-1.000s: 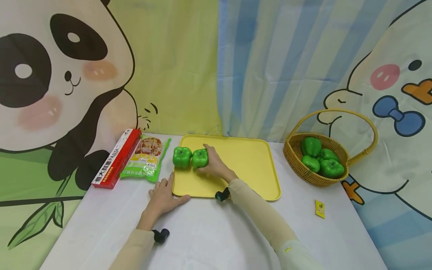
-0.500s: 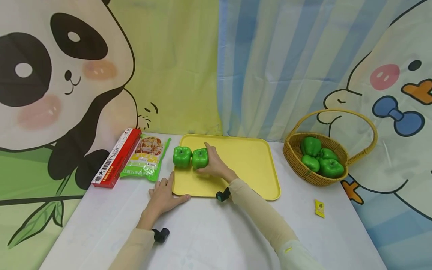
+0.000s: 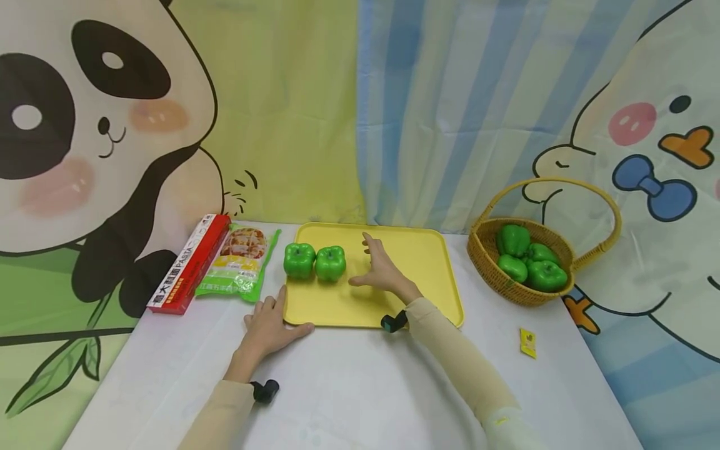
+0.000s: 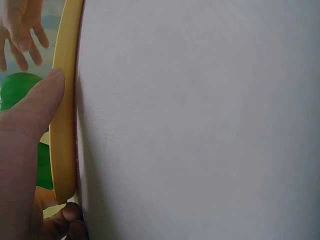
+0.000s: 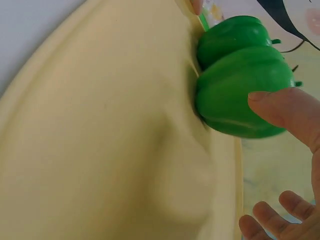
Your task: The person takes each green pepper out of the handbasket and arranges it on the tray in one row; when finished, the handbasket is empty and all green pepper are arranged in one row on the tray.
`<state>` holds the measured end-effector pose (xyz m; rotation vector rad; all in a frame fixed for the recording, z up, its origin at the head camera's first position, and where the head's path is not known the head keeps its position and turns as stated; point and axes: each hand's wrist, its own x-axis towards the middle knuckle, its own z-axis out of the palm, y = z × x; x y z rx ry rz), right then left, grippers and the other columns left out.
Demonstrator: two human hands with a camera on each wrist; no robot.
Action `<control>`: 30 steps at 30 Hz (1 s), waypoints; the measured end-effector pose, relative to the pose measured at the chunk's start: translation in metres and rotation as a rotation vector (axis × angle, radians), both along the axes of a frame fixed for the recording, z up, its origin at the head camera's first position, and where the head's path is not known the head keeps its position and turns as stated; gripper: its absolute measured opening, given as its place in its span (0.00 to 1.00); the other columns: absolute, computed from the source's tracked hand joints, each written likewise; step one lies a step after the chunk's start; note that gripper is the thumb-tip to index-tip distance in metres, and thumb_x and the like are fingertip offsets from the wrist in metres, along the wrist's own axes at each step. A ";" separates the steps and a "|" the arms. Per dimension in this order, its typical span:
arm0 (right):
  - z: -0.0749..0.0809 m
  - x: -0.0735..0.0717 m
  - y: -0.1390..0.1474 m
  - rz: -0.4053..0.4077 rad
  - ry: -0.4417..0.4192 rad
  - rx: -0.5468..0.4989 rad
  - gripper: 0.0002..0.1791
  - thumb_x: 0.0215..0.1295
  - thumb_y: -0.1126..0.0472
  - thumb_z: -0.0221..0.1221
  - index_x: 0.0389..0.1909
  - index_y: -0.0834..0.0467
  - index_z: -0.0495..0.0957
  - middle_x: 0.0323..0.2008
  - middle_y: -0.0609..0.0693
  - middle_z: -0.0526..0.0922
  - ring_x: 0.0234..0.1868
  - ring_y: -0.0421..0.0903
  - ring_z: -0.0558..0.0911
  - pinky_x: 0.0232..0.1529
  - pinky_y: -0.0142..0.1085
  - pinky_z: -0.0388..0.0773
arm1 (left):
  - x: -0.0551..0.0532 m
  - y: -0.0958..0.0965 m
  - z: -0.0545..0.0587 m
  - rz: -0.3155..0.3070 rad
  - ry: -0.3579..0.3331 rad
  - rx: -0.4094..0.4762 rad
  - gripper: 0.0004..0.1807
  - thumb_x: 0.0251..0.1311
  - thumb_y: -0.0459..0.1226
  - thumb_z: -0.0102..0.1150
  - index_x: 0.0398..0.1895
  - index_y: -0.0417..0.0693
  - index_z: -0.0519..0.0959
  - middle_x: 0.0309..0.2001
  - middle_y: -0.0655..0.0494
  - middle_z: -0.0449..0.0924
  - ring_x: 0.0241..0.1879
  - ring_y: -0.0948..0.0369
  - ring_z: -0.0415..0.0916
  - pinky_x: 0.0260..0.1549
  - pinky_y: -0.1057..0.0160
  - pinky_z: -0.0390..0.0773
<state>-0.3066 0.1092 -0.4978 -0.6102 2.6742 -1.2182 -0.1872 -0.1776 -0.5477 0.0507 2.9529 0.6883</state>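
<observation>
Two green bell peppers, a left one (image 3: pixel 299 260) and a right one (image 3: pixel 330 263), stand side by side at the left end of a yellow tray (image 3: pixel 394 300). My right hand (image 3: pixel 385 270) hovers over the tray just right of them, thumb and fingers spread, holding nothing. In the right wrist view its thumb (image 5: pixel 280 107) overlaps the nearer pepper (image 5: pixel 245 95), with a gap seen from the head. My left hand (image 3: pixel 269 328) rests at the tray's front left corner, thumb against the front rim (image 4: pixel 65 115) and fingers stretched along the left side.
A wicker basket (image 3: pixel 500 284) with several green bell peppers stands at the right. Left of the tray lie a green food packet (image 3: pixel 239 262) and a red pasta box (image 3: pixel 191 265). A small yellow sachet (image 3: pixel 527 342) lies at the front right of the white table (image 3: pixel 349 387).
My right hand has let go of the right pepper and moved right, its fingers spreading. Both peppers stay on the tray. The left hand keeps its place; the head view has shifted slightly.
</observation>
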 end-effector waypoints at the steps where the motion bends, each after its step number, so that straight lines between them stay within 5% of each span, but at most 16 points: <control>1: 0.002 0.000 0.005 -0.001 -0.001 0.003 0.68 0.49 0.54 0.77 0.81 0.51 0.38 0.73 0.58 0.56 0.74 0.60 0.63 0.67 0.57 0.68 | 0.000 -0.001 0.000 0.002 0.000 -0.003 0.70 0.46 0.76 0.60 0.82 0.45 0.44 0.58 0.39 0.68 0.52 0.46 0.63 0.43 0.46 0.60; 19: 0.046 0.022 0.107 -0.111 0.090 0.002 0.60 0.55 0.52 0.74 0.81 0.55 0.43 0.72 0.62 0.59 0.72 0.63 0.64 0.67 0.60 0.67 | -0.001 -0.004 0.002 0.000 0.014 0.011 0.69 0.47 0.73 0.62 0.81 0.42 0.44 0.56 0.37 0.68 0.53 0.44 0.63 0.45 0.41 0.61; 30: 0.061 0.034 0.200 -0.341 0.155 0.145 0.53 0.61 0.44 0.68 0.77 0.63 0.51 0.70 0.67 0.62 0.70 0.67 0.64 0.66 0.64 0.64 | -0.002 -0.001 -0.004 -0.010 0.007 -0.005 0.70 0.46 0.75 0.61 0.81 0.42 0.44 0.55 0.38 0.68 0.53 0.44 0.63 0.43 0.42 0.62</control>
